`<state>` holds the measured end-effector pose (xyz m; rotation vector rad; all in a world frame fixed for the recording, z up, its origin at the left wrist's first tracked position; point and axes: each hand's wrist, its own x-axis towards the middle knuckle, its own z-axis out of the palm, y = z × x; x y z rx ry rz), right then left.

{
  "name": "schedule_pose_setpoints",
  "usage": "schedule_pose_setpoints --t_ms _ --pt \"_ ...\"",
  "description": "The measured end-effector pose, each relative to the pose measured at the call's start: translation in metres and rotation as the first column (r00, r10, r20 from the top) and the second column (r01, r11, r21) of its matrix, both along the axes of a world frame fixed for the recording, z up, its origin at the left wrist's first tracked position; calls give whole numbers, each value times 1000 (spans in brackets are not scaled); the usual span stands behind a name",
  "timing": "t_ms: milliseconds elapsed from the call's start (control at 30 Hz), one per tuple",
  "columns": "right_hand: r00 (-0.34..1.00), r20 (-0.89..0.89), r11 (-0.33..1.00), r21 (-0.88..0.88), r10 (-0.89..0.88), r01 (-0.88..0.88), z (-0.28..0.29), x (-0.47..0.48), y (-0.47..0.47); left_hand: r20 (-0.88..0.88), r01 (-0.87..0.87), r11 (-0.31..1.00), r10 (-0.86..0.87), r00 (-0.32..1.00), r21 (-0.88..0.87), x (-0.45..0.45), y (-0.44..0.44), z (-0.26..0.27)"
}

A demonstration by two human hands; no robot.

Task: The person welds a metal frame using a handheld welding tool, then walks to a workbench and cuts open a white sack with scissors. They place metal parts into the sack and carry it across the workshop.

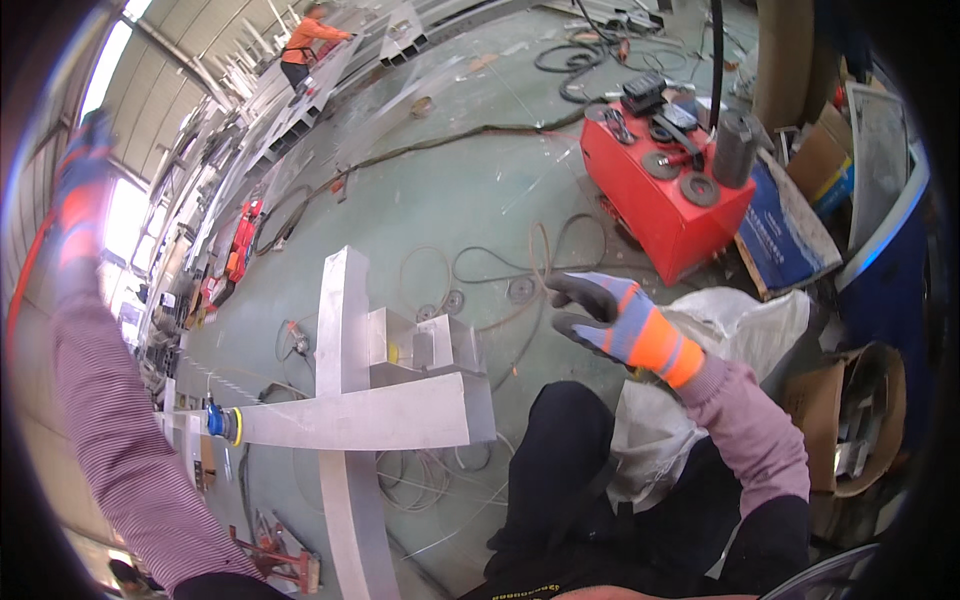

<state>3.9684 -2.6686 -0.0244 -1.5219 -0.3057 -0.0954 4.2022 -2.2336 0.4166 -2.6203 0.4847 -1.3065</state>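
My right hand (626, 322), in a grey, blue and orange work glove, is raised above the floor near my knee. Its fingers are bent and apart, with nothing between them. At the far left rim, my left hand (84, 180) is stretched out in a matching glove; it is blurred, so its fingers are unclear. Before me a rectangular metal tube (360, 416) lies across another metal tube (343, 322). Short box-section pieces (431, 341) sit beside their crossing. A blue disc sander (223, 424) with a yellow pad rests at the left part of the crosswise tube.
A red metal box (660, 217) carries grinding discs (699, 189) and tools. White woven sacks (652, 435) and a cardboard box (817, 420) of metal pieces stand right. Hoses (480, 131) and cables cross the floor. A person in orange (304, 45) stands by long metal tubes.
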Motion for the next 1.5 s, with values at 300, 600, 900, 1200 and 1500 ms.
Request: schedule_pose_setpoints --t_ms 300,600,900,1200,1500 --pt "794 -219 823 -169 -567 542 7 -113 -86 -32 606 776 -620 784 -173 45 -219 -126" --pt "437 -379 384 209 -815 899 -74 -214 -148 -644 475 839 -212 735 266 108 -282 -244" --pt "386 -430 258 326 -816 909 -90 -286 -185 -580 394 549 215 786 737 -21 -391 -350" --pt "-25 -581 -254 315 -813 915 -134 -409 -315 -631 918 349 -673 385 189 50 -451 -344" --pt "218 -671 -122 421 -709 899 -127 -334 -165 -791 987 129 -592 154 96 -210 -522 -493"
